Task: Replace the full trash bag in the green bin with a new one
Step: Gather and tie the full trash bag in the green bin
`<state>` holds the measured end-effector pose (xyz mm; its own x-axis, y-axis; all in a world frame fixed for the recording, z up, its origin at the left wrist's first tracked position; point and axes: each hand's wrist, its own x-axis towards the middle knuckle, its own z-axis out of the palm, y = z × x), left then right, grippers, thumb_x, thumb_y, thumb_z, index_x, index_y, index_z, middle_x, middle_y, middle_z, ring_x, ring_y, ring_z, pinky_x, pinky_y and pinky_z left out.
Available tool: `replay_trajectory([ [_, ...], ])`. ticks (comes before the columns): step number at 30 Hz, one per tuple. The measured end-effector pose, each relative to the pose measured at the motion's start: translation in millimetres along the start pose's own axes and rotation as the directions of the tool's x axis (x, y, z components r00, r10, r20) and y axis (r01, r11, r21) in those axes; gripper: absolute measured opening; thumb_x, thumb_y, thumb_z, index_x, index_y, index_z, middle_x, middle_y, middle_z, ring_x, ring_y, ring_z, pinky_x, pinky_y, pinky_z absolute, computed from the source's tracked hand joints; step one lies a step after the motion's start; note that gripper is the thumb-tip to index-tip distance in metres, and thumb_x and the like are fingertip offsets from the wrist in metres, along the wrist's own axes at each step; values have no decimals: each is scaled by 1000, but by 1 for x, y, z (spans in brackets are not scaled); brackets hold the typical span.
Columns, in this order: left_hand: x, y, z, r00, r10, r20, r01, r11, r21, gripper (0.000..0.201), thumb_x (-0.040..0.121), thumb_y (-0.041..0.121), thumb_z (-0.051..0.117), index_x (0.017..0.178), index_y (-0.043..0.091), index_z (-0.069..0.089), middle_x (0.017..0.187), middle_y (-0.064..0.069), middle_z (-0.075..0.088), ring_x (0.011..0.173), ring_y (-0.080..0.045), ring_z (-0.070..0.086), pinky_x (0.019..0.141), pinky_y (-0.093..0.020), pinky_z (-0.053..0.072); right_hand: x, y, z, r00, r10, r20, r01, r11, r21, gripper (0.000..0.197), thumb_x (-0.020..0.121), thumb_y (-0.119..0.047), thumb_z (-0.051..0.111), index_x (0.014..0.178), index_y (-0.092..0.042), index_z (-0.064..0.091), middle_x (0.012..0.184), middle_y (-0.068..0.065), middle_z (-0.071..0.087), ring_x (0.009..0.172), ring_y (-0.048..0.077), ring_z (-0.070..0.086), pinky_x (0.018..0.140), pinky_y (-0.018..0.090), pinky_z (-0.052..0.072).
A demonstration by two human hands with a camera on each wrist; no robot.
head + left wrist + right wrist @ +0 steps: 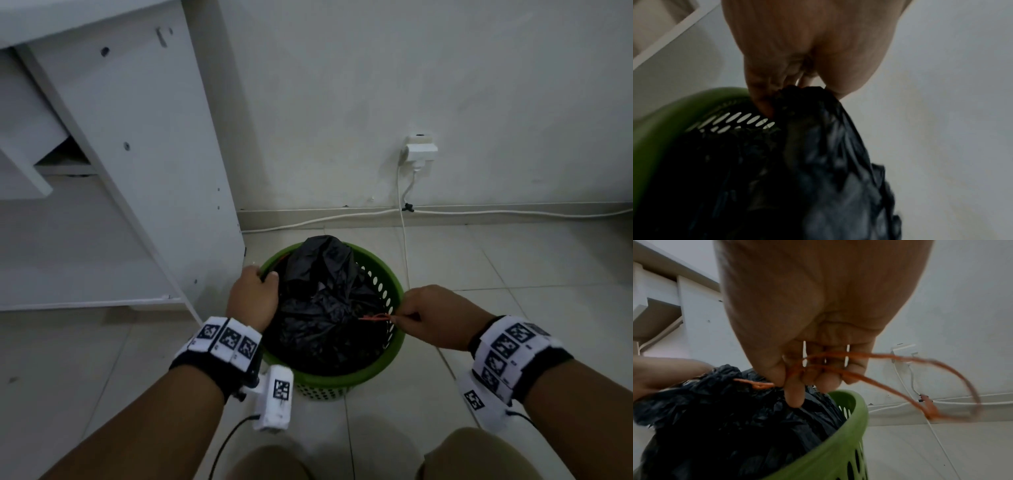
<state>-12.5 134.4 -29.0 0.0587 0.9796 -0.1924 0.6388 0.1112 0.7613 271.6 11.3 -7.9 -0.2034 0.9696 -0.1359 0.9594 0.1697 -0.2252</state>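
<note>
Down on the tiled floor (513,260), the green bin (346,378) stands just in front of the wall (376,85), with the black trash bag (322,308) inside it, crumpled and bunched up above the rim on the far side of the bin. At the bin's left rim the left hand (253,298) has its fingers (760,97) curled round a gathered fold of the bag's edge. At the bin's right rim the right hand (431,317) pinches a red drawstring (375,317) that runs from the bag; in the right wrist view the string's loop (920,386) hangs loose past the fingers (795,395) on the side away from the bin. Left of the bin, a white cabinet (137,154) stands close beside it. Behind the bin, a white plug adapter (420,149) sits on the wall, its cables (513,212) running along the skirting.
</note>
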Motion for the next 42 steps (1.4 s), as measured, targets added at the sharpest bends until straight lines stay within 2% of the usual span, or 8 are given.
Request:
replay_trajectory([
  [4,5,3,-2,994,-58,90,78,970,-230,30,92,24,58,76,0,64,93,-31,68,90,-40,68,82,-48,53,15,-9,-5,989,144,19,-146,976,161,37,96,-33,48,75,-10,67,73,5,67,69,18,60,70,36,51],
  [10,-21,13,-5,988,143,58,-114,930,-350,14,91,23,54,85,24,67,91,-1,72,89,-23,68,81,-40,54,56,-44,-20,911,405,-83,-279,750,600,70,93,-64,40,96,0,67,94,21,68,89,32,64,75,34,43],
  [15,-40,3,-10,945,264,195,-194,928,-319,15,82,22,53,75,31,63,82,3,69,82,-21,66,77,-43,52,94,-56,-11,819,550,163,-323,206,924,95,52,-84,70,113,-10,64,109,8,72,94,26,71,86,40,56],
  [17,-46,2,-14,929,267,256,-185,935,-304,25,86,11,58,72,31,60,79,4,65,78,-18,62,72,-34,49,97,-63,-11,850,494,183,-264,98,960,81,61,-67,79,113,-7,65,109,13,73,93,29,72,83,41,58],
  [20,-49,4,-23,899,252,358,-139,940,-313,17,85,31,69,75,19,62,80,2,67,79,-16,64,74,-30,48,99,-69,-4,903,420,88,-177,178,968,34,81,-36,76,104,-11,75,100,12,76,93,29,73,95,49,54],
  [24,-33,5,-28,932,60,357,85,922,-378,69,76,78,48,109,25,76,109,3,75,101,-18,70,96,-40,52,96,-71,-2,928,356,-108,-90,497,863,21,85,-34,69,102,-26,76,96,-7,78,91,13,73,95,42,54],
  [35,-28,21,-30,988,156,8,-136,884,-448,21,93,29,65,80,18,77,82,-2,76,85,-25,72,83,-44,59,65,-65,-21,955,244,-167,-80,756,649,8,86,-18,68,94,-18,68,94,3,72,88,18,69,80,32,54],
  [42,-44,36,-41,920,392,-3,-342,797,-497,13,92,22,70,93,16,81,93,-1,78,91,-22,73,88,-47,58,65,-100,-34,939,89,-332,33,938,345,113,55,-79,64,149,-27,30,156,-3,25,143,16,27,117,43,25],
])
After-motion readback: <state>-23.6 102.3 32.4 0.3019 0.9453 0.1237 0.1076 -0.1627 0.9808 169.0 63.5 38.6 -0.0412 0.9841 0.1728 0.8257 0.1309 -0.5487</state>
